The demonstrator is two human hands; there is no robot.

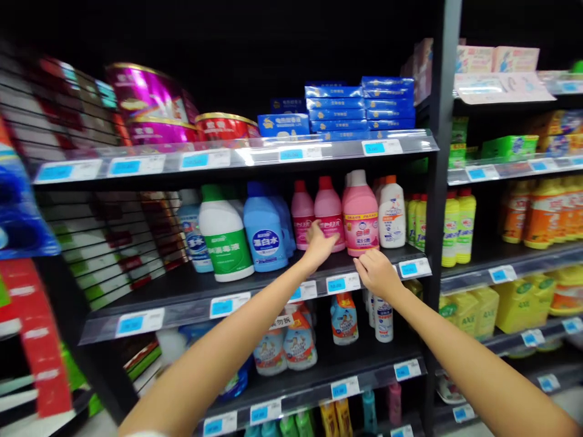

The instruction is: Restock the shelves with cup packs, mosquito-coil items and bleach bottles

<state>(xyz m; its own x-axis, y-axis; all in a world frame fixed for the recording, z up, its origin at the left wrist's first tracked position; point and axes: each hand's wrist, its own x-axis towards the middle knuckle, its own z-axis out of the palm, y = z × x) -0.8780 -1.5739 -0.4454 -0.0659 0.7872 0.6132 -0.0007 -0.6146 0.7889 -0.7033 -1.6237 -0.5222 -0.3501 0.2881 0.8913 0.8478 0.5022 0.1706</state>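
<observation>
My left hand [319, 246] is open, its fingers [317, 229] resting against the lower front of a pink bottle [330, 206], and as far as I can see they are not clenched around it. My right hand [376, 273] sits loosely cupped at the front edge of the black shelf [182, 312], just below a larger pink bottle [361, 212]; I cannot tell whether it touches that bottle or is closing on anything. Both bottles stand upright among other pink ones on the shelf, whose clear front strip carries blue price tags [342, 283]. To their left stand a white bottle with a green label [226, 243] and a blue bottle [265, 237]; to their right are a white bottle with an orange cap [392, 215] and yellow bottles [458, 227]. Spray bottles [299, 343] fill the shelf below, while blue boxes [359, 103] and magenta tins [146, 97] sit on the shelf above.
</observation>
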